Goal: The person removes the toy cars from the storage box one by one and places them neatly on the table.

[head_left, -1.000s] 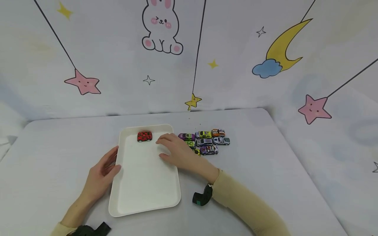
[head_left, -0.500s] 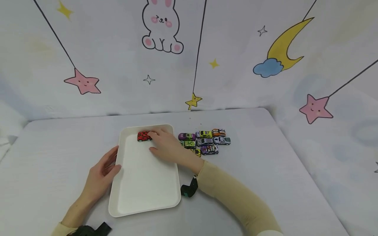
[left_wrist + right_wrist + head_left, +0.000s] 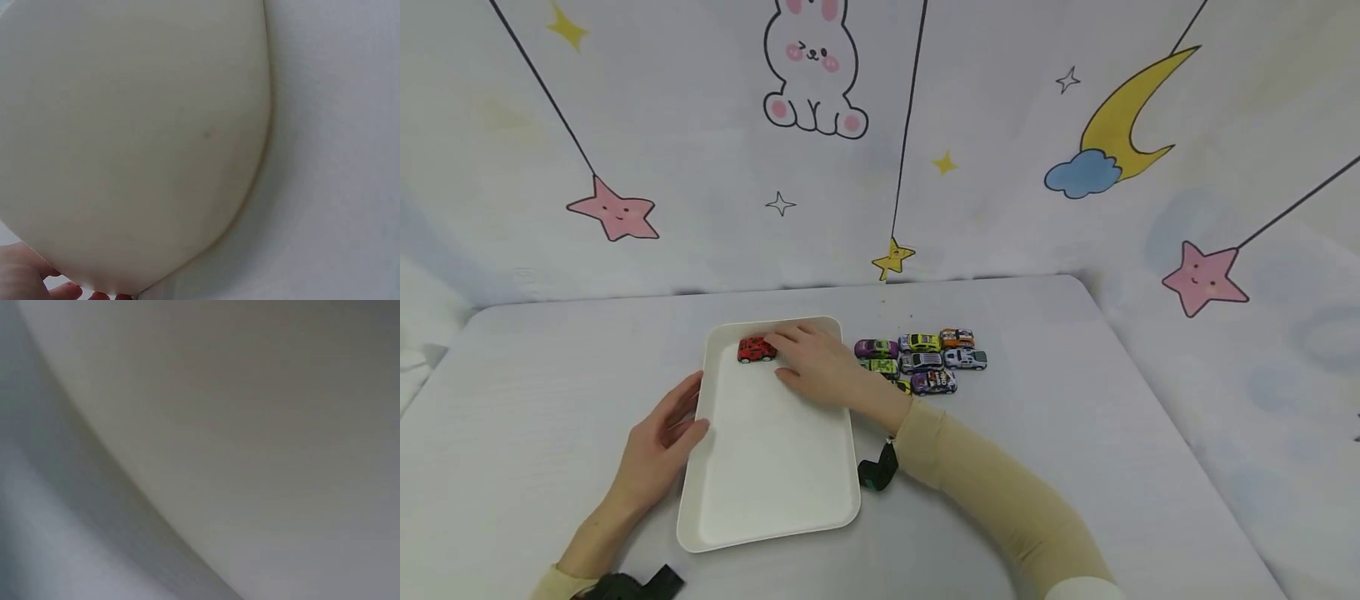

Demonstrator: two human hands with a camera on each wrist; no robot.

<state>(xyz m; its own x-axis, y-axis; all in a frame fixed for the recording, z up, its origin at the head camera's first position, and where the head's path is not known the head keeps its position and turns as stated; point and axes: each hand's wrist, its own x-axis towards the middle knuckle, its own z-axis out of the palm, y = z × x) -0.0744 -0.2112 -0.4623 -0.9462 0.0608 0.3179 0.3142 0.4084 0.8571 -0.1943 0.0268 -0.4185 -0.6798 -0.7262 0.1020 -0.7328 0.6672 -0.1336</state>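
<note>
A red toy car (image 3: pixel 756 349) with black markings sits inside the white tray (image 3: pixel 775 467), near its far left corner. My right hand (image 3: pixel 816 362) reaches over the tray's right rim, and its fingertips touch the car's right end. The thumb is apart from the car. My left hand (image 3: pixel 658 442) holds the tray's left side, thumb over the rim and fingers along the outer wall. Close up in the left wrist view are the tray (image 3: pixel 137 144) and several fingertips of the left hand (image 3: pixel 31 275) at its edge. Only a blurred pale surface fills the right wrist view.
Several toy cars stand close together right of the tray, among them a purple car (image 3: pixel 876 348), an orange car (image 3: pixel 957 337) and a silver pickup (image 3: pixel 966 358). The right forearm partly hides the nearest ones. A white cloth (image 3: pixel 1075 467) covers the table.
My right hand has moved left over the tray to the red car. The car has shifted slightly left at its fingertips. The left hand and tray have stayed in place.
</note>
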